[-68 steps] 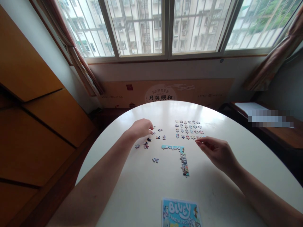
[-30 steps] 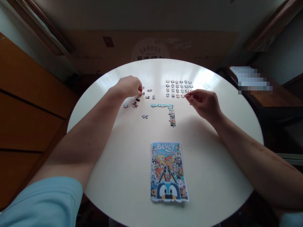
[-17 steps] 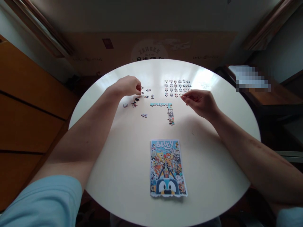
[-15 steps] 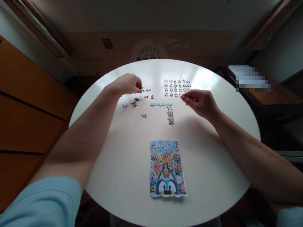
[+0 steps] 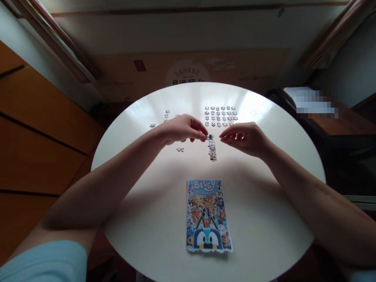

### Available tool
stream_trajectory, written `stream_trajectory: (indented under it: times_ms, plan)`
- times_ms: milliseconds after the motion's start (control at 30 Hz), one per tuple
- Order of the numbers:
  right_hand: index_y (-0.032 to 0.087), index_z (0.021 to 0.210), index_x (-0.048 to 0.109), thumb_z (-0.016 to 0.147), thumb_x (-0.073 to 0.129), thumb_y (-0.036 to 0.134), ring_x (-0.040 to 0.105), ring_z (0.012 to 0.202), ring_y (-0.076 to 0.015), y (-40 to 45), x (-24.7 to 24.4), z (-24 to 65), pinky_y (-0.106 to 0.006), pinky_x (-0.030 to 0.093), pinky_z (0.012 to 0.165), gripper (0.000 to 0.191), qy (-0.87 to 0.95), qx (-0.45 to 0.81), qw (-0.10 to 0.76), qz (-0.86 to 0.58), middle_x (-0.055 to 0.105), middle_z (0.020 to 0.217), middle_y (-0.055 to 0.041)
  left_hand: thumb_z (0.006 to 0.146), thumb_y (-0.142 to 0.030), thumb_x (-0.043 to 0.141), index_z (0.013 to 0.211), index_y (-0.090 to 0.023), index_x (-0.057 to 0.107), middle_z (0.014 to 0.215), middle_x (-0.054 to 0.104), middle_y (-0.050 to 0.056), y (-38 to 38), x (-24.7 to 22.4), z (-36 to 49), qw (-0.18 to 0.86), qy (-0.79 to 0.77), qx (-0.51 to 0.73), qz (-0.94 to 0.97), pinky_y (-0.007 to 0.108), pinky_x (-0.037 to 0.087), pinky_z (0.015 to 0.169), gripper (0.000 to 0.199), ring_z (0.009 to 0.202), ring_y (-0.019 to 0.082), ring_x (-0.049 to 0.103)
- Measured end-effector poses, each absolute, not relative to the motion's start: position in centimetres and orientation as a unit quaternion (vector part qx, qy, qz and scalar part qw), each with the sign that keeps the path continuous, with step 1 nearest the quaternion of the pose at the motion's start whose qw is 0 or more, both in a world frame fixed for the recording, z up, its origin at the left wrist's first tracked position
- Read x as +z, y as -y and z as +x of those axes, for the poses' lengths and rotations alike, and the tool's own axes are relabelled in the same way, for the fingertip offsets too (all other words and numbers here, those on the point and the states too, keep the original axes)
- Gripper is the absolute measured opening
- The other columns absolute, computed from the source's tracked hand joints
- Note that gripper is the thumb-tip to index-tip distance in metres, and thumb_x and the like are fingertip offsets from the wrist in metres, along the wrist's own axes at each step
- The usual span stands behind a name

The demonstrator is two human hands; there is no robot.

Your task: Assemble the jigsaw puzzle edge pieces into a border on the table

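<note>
My left hand [image 5: 186, 128] pinches a small dark puzzle piece [image 5: 210, 137] over the top end of the joined puzzle strip [image 5: 212, 150]. It hides the strip's horizontal arm and some loose pieces. Just right of the strip, my right hand [image 5: 245, 138] has its thumb and forefinger pressed together; whether anything is between them is too small to tell. Behind it, loose pieces stand in neat rows [image 5: 218, 113]. A lone loose piece [image 5: 180, 149] lies below my left wrist.
The round white table [image 5: 255, 207] bears a printed Bluey picture sheet [image 5: 208, 215] near its front. More loose pieces [image 5: 167, 112] lie behind my left hand. A wooden side table [image 5: 349, 121] stands at the right.
My left hand has moved right, from the loose pieces to the strip, with a dark piece now visible at its fingertips. My right hand has shifted slightly toward the strip. The camera view has tilted up.
</note>
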State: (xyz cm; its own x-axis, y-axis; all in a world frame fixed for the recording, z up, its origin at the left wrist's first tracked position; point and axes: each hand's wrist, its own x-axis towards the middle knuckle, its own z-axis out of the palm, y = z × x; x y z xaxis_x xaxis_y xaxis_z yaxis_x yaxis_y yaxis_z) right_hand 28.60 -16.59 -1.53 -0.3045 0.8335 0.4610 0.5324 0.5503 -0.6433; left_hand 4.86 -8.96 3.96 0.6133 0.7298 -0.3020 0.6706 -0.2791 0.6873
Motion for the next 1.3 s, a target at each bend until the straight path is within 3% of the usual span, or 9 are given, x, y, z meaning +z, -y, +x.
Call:
stream_trajectory:
  times_ms: [167, 300, 500, 667, 1033, 1300]
  plan:
    - [0.018, 0.085, 0.077, 0.086, 0.071, 0.027, 0.06, 0.055, -0.0087, 16.5, -1.8, 28.1, -0.021, 0.045, 0.049, 0.011, 0.824, 0.204, 0.37, -0.378, 0.07, 0.067, -0.0001, 0.077, -0.029, 0.068, 0.106, -0.02, 0.075, 0.09, 0.076, 0.008, 11.0, 1.6, 3.3, 0.523, -0.438, 0.069, 0.728, 0.026, 0.028, 0.046, 0.031, 0.063, 0.013, 0.054]
    - [0.019, 0.091, 0.077, 0.087, 0.071, 0.03, 0.06, 0.056, -0.0087, 16.9, -1.7, 27.6, -0.02, 0.045, 0.049, 0.013, 0.838, 0.212, 0.347, -0.365, 0.071, 0.068, -0.0002, 0.077, -0.026, 0.071, 0.107, -0.021, 0.073, 0.091, 0.076, 0.006, 12.4, 0.8, 3.0, 0.568, -0.454, 0.095, 0.68, 0.025, 0.028, 0.045, 0.031, 0.063, 0.012, 0.055]
    - [0.019, 0.098, 0.076, 0.087, 0.072, 0.031, 0.063, 0.059, -0.0094, 17.4, -1.6, 27.2, -0.02, 0.047, 0.051, 0.017, 0.846, 0.229, 0.327, -0.352, 0.072, 0.073, -0.001, 0.078, -0.02, 0.072, 0.099, -0.016, 0.07, 0.087, 0.077, 0.007, 13.7, 0.7, 3.2, 0.576, -0.444, 0.129, 0.674, 0.025, 0.045, 0.054, 0.022, 0.068, 0.013, 0.063]
    - [0.02, 0.099, 0.077, 0.088, 0.071, 0.031, 0.064, 0.059, -0.0091, 17.5, -1.5, 27.0, -0.02, 0.047, 0.052, 0.016, 0.852, 0.229, 0.311, -0.354, 0.073, 0.074, -0.0007, 0.079, -0.02, 0.072, 0.094, -0.016, 0.069, 0.085, 0.076, 0.008, 13.6, 0.3, 3.1, 0.577, -0.413, 0.124, 0.694, 0.026, 0.051, 0.06, 0.016, 0.077, 0.016, 0.069]
    - [0.023, 0.091, 0.078, 0.087, 0.072, 0.03, 0.064, 0.06, -0.0089, 17.6, -1.0, 26.8, -0.021, 0.048, 0.057, 0.011, 0.874, 0.216, 0.246, -0.359, 0.072, 0.075, 0.0008, 0.078, -0.02, 0.071, 0.085, -0.016, 0.068, 0.082, 0.074, 0.005, 13.9, -1.1, 3.5, 0.571, -0.374, 0.143, 0.716, 0.025, 0.051, 0.061, 0.008, 0.073, 0.014, 0.066]
    - [0.025, 0.096, 0.078, 0.088, 0.072, 0.034, 0.065, 0.062, -0.0092, 18.0, -0.9, 26.8, -0.022, 0.048, 0.059, 0.014, 0.88, 0.175, 0.226, -0.378, 0.074, 0.079, 0.0017, 0.08, -0.018, 0.07, 0.088, -0.015, 0.069, 0.084, 0.074, 0.007, 14.4, -0.8, 3.9, 0.568, -0.377, 0.159, 0.714, 0.026, 0.051, 0.062, 0.008, 0.075, 0.015, 0.066]
